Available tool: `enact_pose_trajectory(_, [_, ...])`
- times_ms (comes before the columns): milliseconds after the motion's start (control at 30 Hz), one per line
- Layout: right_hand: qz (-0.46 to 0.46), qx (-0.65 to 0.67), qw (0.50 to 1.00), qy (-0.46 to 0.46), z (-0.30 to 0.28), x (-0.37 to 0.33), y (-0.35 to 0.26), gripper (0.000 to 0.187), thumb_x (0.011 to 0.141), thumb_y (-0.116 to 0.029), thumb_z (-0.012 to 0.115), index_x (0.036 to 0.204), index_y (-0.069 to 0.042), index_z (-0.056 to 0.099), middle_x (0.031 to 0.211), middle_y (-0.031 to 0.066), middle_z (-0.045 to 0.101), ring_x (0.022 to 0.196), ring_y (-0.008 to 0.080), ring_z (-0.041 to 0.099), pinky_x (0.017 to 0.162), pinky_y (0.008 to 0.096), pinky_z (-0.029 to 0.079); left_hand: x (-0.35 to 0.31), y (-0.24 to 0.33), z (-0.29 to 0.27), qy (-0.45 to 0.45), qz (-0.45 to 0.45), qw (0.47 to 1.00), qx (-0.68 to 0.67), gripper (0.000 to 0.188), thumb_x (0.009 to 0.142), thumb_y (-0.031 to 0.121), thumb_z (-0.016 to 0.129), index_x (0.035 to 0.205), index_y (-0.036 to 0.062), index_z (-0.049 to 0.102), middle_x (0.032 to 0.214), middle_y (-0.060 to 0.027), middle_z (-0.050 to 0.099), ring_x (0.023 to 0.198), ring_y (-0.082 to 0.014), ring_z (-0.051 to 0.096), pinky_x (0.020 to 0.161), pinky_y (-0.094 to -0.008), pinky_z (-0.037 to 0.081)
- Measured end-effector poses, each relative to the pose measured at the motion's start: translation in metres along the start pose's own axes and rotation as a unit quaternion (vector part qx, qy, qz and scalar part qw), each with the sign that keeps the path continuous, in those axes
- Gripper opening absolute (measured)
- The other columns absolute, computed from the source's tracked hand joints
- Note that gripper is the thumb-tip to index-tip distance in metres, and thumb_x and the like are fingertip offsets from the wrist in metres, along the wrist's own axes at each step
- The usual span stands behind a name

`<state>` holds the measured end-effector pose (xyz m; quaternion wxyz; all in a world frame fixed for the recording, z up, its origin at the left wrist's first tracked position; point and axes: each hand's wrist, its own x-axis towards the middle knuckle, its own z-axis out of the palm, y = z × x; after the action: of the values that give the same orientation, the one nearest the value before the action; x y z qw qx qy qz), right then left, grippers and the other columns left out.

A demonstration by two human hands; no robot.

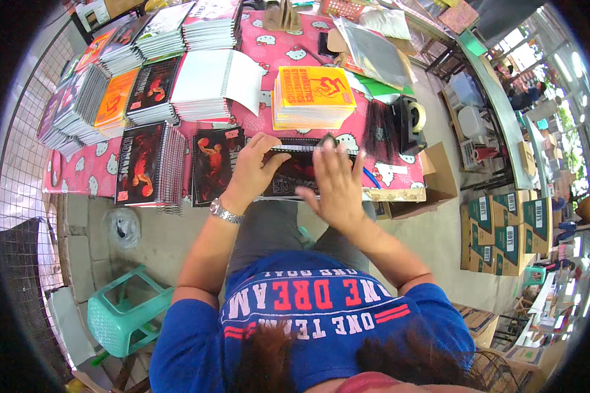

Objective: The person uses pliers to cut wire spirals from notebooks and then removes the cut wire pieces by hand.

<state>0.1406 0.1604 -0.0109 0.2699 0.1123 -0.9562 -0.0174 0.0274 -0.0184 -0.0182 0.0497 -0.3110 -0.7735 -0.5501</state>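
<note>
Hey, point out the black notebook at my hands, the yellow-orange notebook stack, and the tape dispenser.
Black notebook (299, 168), head view: its dark cover.
Yellow-orange notebook stack (313, 95), head view: the top notebook's cover.
Tape dispenser (407, 127), head view: its black body.

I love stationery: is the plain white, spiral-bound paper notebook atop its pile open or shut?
The notebook is open: white sheets spread either side of its coil.

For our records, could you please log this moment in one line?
left hand: on dark notebook; right hand: open, over it; orange stack: beyond
</note>
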Motion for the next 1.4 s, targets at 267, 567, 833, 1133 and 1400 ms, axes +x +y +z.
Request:
enact_pose_trajectory(267, [0.009,0.036,0.993,-0.113,0.027,-0.027,0.001,0.096,0.084,-0.065,0.056,0.146,0.004,0.033,0.154,0.0246,0.031,0.146,0.0390,0.023,0.115,0.0657,0.009,0.003,-0.008,0.004,0.000,0.029,0.999,0.025,0.026,0.083,0.014,0.076,0.101,0.0007,0.062,0.090,-0.0115,0.060,0.072,-0.0252,0.058,0.062,-0.0331,0.047])
enact_pose_trajectory(567, [0.049,0.040,0.997,-0.054,0.019,-0.002,0.007,0.090,0.084,-0.059,0.059,0.149,-0.002,0.033,0.155,0.0181,0.032,0.147,0.0321,0.025,0.114,0.0657,0.012,0.002,0.001,0.001,0.001,0.012,0.999,0.034,0.026,0.082,0.012,0.076,0.101,0.0002,0.063,0.090,-0.0096,0.060,0.072,-0.0223,0.058,0.064,-0.0323,0.047])
enact_pose_trajectory(833, [0.020,0.123,0.992,-0.003,-0.008,0.033,0.029,0.048,0.091,-0.034,0.062,0.130,-0.006,0.057,0.112,0.0127,0.065,0.113,0.0292,0.060,0.114,0.0578,0.022,0.002,-0.004,0.003,0.014,0.013,1.000,0.024,0.023,0.082,0.010,0.076,0.099,0.0018,0.063,0.088,-0.0082,0.059,0.071,-0.0197,0.057,0.061,-0.0304,0.046])
enact_pose_trajectory(1133, [0.008,0.220,0.964,-0.150,-0.071,0.072,0.047,0.040,0.082,-0.031,0.069,0.112,-0.004,0.069,0.091,0.0175,0.070,0.088,0.0358,0.067,0.081,0.0435,0.053,-0.006,0.007,0.006,0.036,0.008,0.999,0.019,0.024,0.077,0.001,0.076,0.094,0.0010,0.059,0.084,-0.0082,0.055,0.073,-0.0203,0.055,0.066,-0.0302,0.046])
enact_pose_trajectory(1400, [-0.020,0.215,0.939,-0.266,-0.095,0.088,0.047,0.057,0.079,-0.043,0.071,0.120,-0.004,0.066,0.079,0.0195,0.068,0.078,0.0375,0.068,0.072,0.0458,0.053,-0.015,0.010,0.002,0.030,-0.006,0.999,0.019,0.022,0.076,-0.002,0.075,0.090,0.0020,0.059,0.084,-0.0073,0.054,0.074,-0.0199,0.055,0.065,-0.0311,0.046])
